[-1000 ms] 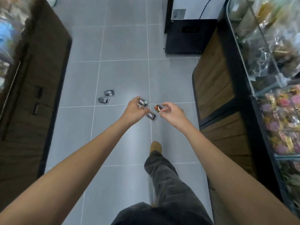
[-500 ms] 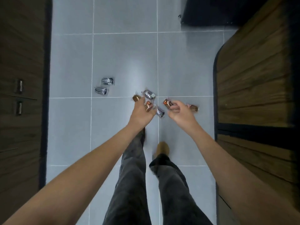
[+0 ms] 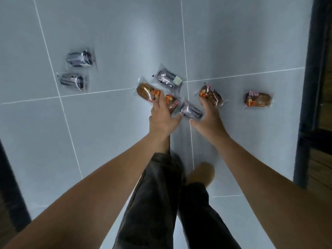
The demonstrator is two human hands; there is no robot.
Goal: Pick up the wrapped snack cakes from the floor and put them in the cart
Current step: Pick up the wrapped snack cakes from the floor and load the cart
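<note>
The left hand (image 3: 162, 119) reaches down with curled fingers and pinches a small brown cake (image 3: 172, 103) between the thumb and the fingers. Its fingertips also touch the near end of a long brown cake (image 3: 147, 91), which lies just to the left on the floor (image 3: 107, 159). The right hand (image 3: 211, 121) is close beside it, and its fingers are curled on the near end of another brown cake (image 3: 211, 94). A dark wrapped cake (image 3: 191, 110) sits between the two hands, touching both; it is not possible to tell which hand holds it, or whether it only lies on the tiles. Just beyond the hands one more dark cake (image 3: 168, 79) lies on the floor, at the crossing of the tile joints. To the right, well apart from the hands, a single brown cake (image 3: 258, 99) lies flat. Far to the left two dark cakes (image 3: 80, 58) (image 3: 72, 81) lie near each other and look blurred. Below the arms the person's dark trousers (image 3: 158, 203) and one tan shoe (image 3: 203, 174) are visible. A wooden cabinet (image 3: 323, 168) with a dark edge stands at the right border.
</note>
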